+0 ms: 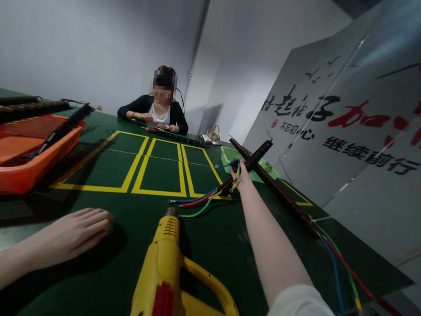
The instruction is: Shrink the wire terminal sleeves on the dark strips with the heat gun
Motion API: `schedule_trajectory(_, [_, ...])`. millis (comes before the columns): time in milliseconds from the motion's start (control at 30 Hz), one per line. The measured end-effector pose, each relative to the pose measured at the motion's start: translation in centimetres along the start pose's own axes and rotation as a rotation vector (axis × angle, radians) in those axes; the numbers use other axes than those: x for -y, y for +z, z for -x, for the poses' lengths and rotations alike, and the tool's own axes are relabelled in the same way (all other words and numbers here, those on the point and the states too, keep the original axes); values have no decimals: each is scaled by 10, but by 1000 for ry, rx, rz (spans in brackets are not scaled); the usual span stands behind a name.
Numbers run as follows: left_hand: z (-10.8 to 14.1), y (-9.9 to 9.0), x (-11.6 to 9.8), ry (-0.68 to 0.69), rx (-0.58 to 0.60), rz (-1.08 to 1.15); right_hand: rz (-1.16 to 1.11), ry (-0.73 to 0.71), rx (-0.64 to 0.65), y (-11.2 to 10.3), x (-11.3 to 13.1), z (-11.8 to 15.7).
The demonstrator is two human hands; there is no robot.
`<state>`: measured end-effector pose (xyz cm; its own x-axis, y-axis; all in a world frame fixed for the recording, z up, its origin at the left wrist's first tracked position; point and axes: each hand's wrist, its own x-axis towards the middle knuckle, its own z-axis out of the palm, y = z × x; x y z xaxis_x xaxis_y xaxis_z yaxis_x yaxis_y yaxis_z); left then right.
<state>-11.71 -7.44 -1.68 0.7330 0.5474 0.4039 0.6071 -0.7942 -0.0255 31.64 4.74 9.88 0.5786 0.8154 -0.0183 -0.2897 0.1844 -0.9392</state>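
Observation:
My right hand (243,178) reaches forward with its fingers closed around a long dark strip (258,153). Blue, red and green wires (206,198) with metal ends trail from the strip's near end, and more short wires show by my fingers. This strip crosses a second, longer dark strip (286,192), which slants over a pale green basket (229,156). My left hand (76,231) is palm down over the green table at left, its fingers stretched out and holding nothing. Between my arms lies a yellow heat gun (163,269), nozzle pointing away from me.
An orange basket (21,182) with dark strips (22,108) across and inside it stands at left. Yellow tape (159,192) marks boxes on the green table (143,216). Across the table a person (159,106) handles another dark strip (182,137). A printed panel (352,118) rises at right.

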Motion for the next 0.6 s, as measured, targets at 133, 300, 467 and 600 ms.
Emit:
schedule_trajectory(133, [-2, 2, -3, 0, -10, -33, 106, 12, 12, -15, -2, 19])
schedule_trajectory(300, [2, -29, 25, -129, -126, -306, 242, 61, 70, -42, -16, 47])
schedule_trajectory(467, [29, -115, 80, -635, -171, -610, 405, 98, 167, -81, -38, 76])
schedule_trajectory(600, [84, -160, 143, -942, -189, -634, 524, 89, 306, -107, -47, 105])
